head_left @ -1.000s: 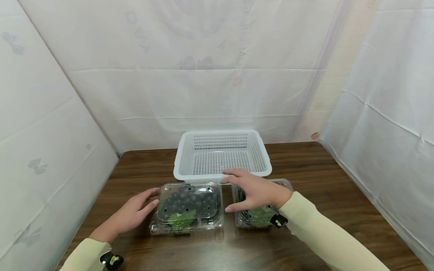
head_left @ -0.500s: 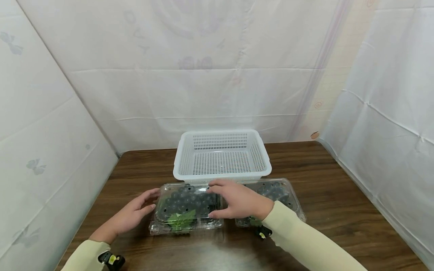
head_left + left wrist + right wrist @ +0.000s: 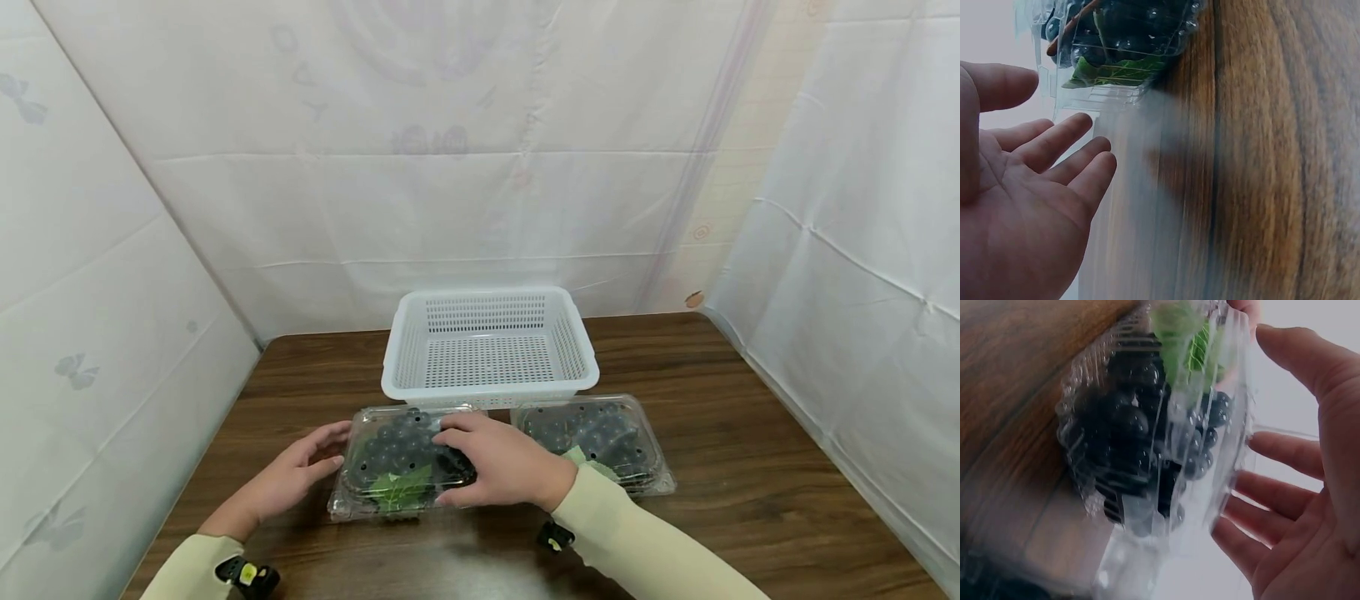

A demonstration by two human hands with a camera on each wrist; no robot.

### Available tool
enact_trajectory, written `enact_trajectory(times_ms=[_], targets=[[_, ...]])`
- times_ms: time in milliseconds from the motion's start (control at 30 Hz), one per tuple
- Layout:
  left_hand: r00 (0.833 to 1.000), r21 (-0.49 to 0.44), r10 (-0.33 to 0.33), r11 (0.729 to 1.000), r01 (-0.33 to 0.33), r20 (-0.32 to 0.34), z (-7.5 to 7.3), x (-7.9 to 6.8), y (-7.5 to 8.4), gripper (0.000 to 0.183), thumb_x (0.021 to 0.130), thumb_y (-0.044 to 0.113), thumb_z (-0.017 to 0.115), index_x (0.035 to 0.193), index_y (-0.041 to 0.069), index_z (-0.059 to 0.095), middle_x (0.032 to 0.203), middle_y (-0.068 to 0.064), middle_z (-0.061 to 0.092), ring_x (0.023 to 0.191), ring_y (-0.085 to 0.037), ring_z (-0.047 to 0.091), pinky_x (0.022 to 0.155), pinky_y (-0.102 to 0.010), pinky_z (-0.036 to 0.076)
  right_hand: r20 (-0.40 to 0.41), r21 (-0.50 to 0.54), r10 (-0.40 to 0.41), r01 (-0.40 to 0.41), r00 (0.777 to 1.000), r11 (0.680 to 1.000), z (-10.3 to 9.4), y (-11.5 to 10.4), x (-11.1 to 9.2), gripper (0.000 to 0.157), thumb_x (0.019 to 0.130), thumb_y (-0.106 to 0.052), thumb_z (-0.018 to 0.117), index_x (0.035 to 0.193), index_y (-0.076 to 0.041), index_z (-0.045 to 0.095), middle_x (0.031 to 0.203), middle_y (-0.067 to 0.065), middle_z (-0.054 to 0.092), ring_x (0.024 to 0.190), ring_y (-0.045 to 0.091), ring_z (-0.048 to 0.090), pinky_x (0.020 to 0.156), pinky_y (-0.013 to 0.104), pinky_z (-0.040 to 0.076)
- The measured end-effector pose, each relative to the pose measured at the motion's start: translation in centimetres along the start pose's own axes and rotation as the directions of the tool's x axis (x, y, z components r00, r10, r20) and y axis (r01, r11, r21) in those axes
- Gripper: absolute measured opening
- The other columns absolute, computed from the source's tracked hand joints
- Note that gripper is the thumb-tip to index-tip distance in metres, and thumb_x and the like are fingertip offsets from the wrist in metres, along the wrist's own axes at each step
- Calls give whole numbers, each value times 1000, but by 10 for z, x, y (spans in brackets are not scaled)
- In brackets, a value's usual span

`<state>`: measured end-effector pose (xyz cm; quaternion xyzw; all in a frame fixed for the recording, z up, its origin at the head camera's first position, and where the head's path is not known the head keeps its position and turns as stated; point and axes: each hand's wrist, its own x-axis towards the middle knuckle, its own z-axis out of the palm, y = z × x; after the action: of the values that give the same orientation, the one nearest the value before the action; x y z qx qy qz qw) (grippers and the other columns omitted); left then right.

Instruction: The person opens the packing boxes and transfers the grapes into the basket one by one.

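Note:
A clear plastic clamshell box (image 3: 356, 458) of dark grapes (image 3: 401, 442), with a green leaf (image 3: 403, 490) under its lid, lies on the table. My left hand (image 3: 288, 475) is beside its left end; in the left wrist view, the fingertips (image 3: 1102, 145) are a little apart from the plastic. Over the box's right end is my right hand (image 3: 510, 467), thumb and fingers spread. In the right wrist view these fingers (image 3: 1272, 494) are straight and close by the lid; whether they touch it, I cannot tell.
Another clear box (image 3: 652, 442) of dark grapes lies to the right, partly behind my right forearm. Behind both boxes stands a white perforated plastic basket (image 3: 491, 390). White sheeting (image 3: 465, 208) surrounds the dark wooden table (image 3: 697, 367) at the back and sides.
My right hand has moved left, from above the gap between the boxes to over the right end of the left box. My left hand stays nearly still.

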<state>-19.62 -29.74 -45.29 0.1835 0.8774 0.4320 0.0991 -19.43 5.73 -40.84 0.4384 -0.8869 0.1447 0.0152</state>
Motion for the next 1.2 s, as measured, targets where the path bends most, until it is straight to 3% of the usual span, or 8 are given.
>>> enact_trajectory(times_ms=[100, 233, 333, 567, 733, 933, 1200], targets=[[1000, -23, 3, 1000, -3, 5, -1, 0, -1, 56, 107, 20, 55, 154, -3, 37, 150, -27, 51, 135, -35, 53, 97, -16, 49, -16, -42, 4, -4, 1000, 999, 5, -3, 2, 73, 88, -63, 71, 143, -16, 60, 152, 8, 53, 140, 21, 52, 110, 35, 51], [1000, -93, 12, 996, -10, 29, -2, 0, -5, 58, 107, 21, 54, 157, -2, 34, 152, -28, 48, 128, -1, 53, 96, -16, 49, -12, -74, 30, -31, 999, 997, 9, -8, 5, 74, 87, -65, 72, 143, -18, 60, 153, 9, 53, 141, 22, 52, 109, 35, 52], [998, -145, 29, 989, -22, 47, -2, -1, -10, 59, 108, 19, 52, 158, -3, 31, 155, -31, 43, 122, 14, 49, 97, -14, 49, -19, -111, 34, -36, 999, 993, 12, -11, 6, 74, 86, -66, 72, 142, -19, 61, 152, 10, 54, 141, 22, 52, 106, 36, 54], [997, -178, 69, 982, -61, 39, -2, -2, -13, 57, 108, 13, 50, 157, -6, 30, 153, -36, 40, 121, 15, 50, 97, -13, 49, -73, -189, 9, -22, 997, 982, 16, -15, 9, 67, 87, -64, 72, 137, -20, 64, 146, 7, 58, 133, 21, 58, 95, 34, 59], [996, -200, 75, 978, -64, 48, -2, -2, -15, 58, 107, 12, 51, 157, -7, 29, 153, -37, 39, 121, 14, 52, 96, -13, 49, -90, -205, -7, -12, 996, 979, 20, -16, 11, 63, 88, -63, 72, 134, -21, 65, 141, 5, 60, 131, 20, 59, 98, 35, 58], [994, -252, 92, 965, -73, 66, -1, -1, -16, 63, 107, 12, 53, 157, -11, 24, 153, -41, 35, 121, 12, 54, 96, -14, 50, -115, -250, -33, 3, 993, 968, 21, -19, 15, 58, 87, -64, 72, 127, -22, 68, 122, -4, 65, 110, 12, 65, 81, 27, 58], [997, -288, 58, 957, -38, 59, 3, 2, -23, 64, 107, 15, 54, 157, -11, 23, 155, -41, 33, 122, 12, 55, 97, -12, 49, -143, -289, -69, 25, 987, 957, 22, -22, 19, 56, 86, -64, 73, 123, -22, 70, 112, -6, 67, 100, 9, 64, 75, 24, 56]])
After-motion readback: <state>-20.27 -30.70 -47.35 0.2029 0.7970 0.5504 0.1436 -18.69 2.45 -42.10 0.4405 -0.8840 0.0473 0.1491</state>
